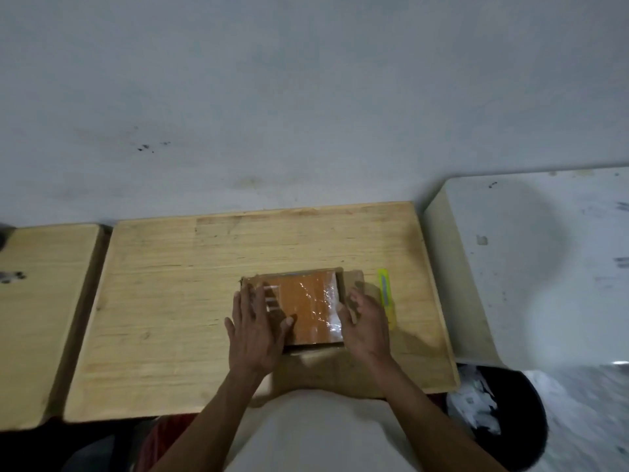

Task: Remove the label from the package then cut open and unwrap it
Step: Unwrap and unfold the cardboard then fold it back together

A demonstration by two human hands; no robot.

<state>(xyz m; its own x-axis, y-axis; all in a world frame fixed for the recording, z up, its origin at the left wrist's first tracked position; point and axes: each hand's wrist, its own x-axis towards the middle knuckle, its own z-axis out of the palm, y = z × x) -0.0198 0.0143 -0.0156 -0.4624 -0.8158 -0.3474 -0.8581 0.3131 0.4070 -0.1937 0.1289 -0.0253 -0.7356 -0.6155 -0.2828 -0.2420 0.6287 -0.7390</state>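
Note:
The package (308, 308) lies on the middle of the wooden table (177, 301). It shows an orange face under shiny clear plastic, with brown cardboard flaps spread open around it. My left hand (255, 330) lies flat on the left flap, fingers spread, thumb touching the orange face. My right hand (366, 321) curls around the right cardboard flap (354, 284) and holds it. A yellow-green utility knife (386, 294) lies on the table just right of the package, partly hidden by my right hand.
A second wooden table (41, 318) stands at the left across a narrow gap. A white block (510, 267) stands to the right. A black bin (503, 410) with crumpled white paper sits on the floor at the lower right. A wall rises behind.

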